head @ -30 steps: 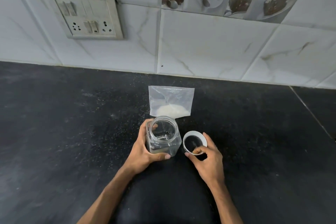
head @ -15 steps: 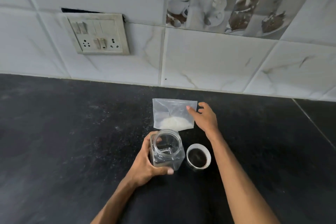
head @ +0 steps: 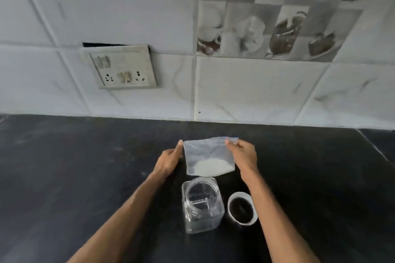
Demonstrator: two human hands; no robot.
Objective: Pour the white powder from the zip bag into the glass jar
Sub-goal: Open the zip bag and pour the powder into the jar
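Clear plastic zip bag (head: 208,151), white powder (head: 210,167) settled at its bottom, hangs upright just beyond the open square clear glass jar (head: 202,209) on the black counter (head: 85,177). The bag's zip edge runs left to right on top. The left hand (head: 170,160) pinches its top left corner and the right hand (head: 243,156) its top right. Both forearms reach forward past the jar.

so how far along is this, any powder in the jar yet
Not yet. Done: the lid is off, lying beside the open jar. In hand: the left hand and right hand each pinch a top corner of the bag. To do: the powder sits in the bag's bottom and the jar looks empty, so all the pouring remains.
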